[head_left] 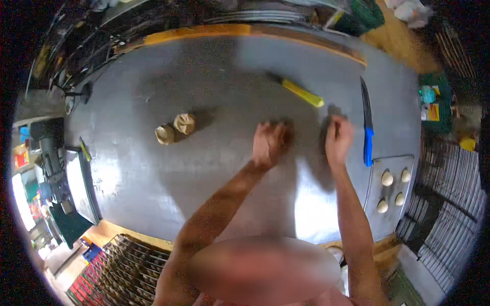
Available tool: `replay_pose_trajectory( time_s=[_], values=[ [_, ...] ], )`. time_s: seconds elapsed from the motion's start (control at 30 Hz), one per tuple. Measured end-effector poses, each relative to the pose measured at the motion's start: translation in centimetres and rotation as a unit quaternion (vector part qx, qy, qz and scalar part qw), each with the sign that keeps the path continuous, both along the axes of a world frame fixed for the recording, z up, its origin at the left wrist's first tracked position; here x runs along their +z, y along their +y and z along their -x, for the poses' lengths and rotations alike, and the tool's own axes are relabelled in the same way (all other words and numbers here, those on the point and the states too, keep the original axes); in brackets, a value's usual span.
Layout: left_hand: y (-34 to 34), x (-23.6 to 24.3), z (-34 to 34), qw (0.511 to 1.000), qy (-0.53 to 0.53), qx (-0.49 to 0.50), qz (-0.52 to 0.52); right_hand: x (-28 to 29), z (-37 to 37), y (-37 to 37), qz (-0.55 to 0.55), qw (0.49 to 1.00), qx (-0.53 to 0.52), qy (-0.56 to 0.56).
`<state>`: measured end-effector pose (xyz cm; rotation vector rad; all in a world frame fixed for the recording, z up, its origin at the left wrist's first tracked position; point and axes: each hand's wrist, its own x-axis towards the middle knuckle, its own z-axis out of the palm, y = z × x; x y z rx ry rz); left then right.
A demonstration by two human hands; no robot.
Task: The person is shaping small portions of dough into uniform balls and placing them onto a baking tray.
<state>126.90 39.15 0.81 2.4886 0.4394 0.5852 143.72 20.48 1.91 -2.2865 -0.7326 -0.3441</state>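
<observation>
My left hand (270, 144) is over the middle of the grey table (229, 178), its fingers curled down and in. Whatever it may hold is hidden under the fingers and in shadow. To its right, my right hand (339, 142) is raised a little above the tabletop, casting a shadow. Its fingers are bent together in a pinch, and I cannot make out anything between them. Beyond both hands lies a tool with a yellow handle (302, 93), its dark end pointing away to the left. A long knife with a blue handle (368, 148) lies right of my right hand.
Two small crumpled brown paper-like pieces (184, 123) sit on the left of the table. A metal tray (393, 181) at the right edge bears several pale round balls. A wooden strip (199, 33) runs along the far edge. Racks (120, 268) stand at the lower left.
</observation>
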Motion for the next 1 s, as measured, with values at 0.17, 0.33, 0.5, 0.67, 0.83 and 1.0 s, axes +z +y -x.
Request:
replay_pose_trajectory(
  time_s=[0.17,0.33,0.5,0.67,0.83,1.0],
  values=[
    [2.9,1.7,-0.6,0.993,-0.049,-0.096,0.045,0.1,-1.7,-2.1,0.058,0.996,0.058,0.045],
    [0.0,1.3,-4.6,0.998,-0.033,-0.045,0.005,-0.2,-1.7,2.2,-0.003,0.999,-0.013,-0.039],
    [2.4,-3.0,0.8,0.984,0.008,-0.119,-0.132,0.7,0.0,0.7,0.039,0.996,0.083,-0.003],
    [-1.1,-0.6,-7.0,0.99,-0.007,-0.05,-0.134,-1.8,-2.8,3.0,-0.026,0.995,-0.044,-0.083],
    [0.3,-2.9,-1.1,0.943,0.051,-0.023,0.327,0.6,1.7,2.7,-0.155,0.987,0.039,0.011],
    [-1.5,-0.4,4.0,0.959,-0.017,-0.112,0.26,2.8,1.9,-5.1,-0.279,0.954,0.081,0.074]
  ],
)
